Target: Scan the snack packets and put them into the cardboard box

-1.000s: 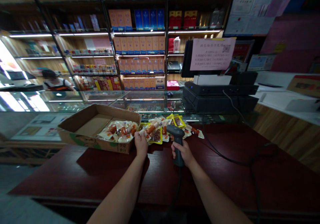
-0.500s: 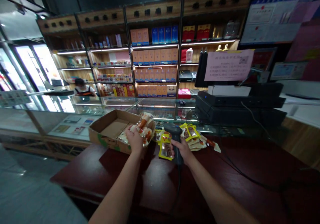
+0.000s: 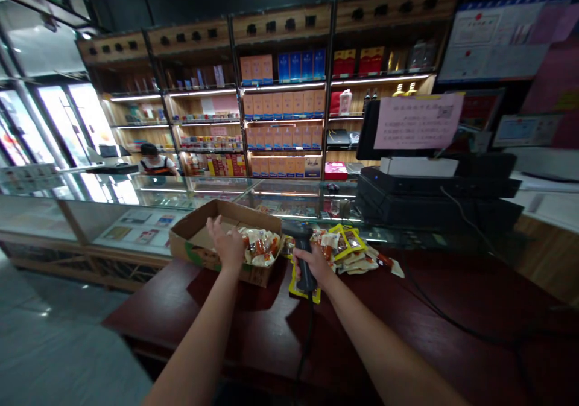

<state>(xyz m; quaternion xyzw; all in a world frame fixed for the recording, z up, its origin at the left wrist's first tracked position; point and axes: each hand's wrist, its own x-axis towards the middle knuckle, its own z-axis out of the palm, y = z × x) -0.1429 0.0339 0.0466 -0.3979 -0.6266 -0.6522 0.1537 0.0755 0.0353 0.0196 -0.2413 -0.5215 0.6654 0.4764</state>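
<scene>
Dark grey plastic shows in your grasp: the handheld pistol-shaped scanner [image 3: 304, 242] is upright in your right hand [image 3: 316, 266], fingers wrapped around its handle; whether the trigger is pressed, you cannot tell from here. Your left hand [image 3: 228, 246] is released, fingers spread over the low brown cardboard box [image 3: 257, 274], beside the shiny white-and-orange plastic packets [image 3: 262, 246] heaped at its right end. Whether it touches them is unclear.

Lift your fingertips clear of the near wall so you don't drag the box. The slick film will probably slide, so pinch one packet by its edge and flatten any creases. One flat yellow-edged packet [image 3: 312, 295] lies just below the scanner on the dark red wooden table [image 3: 253, 333]; tilt the handle aside to uncover it, and give the thin black cord [image 3: 310, 327] some slack.
</scene>
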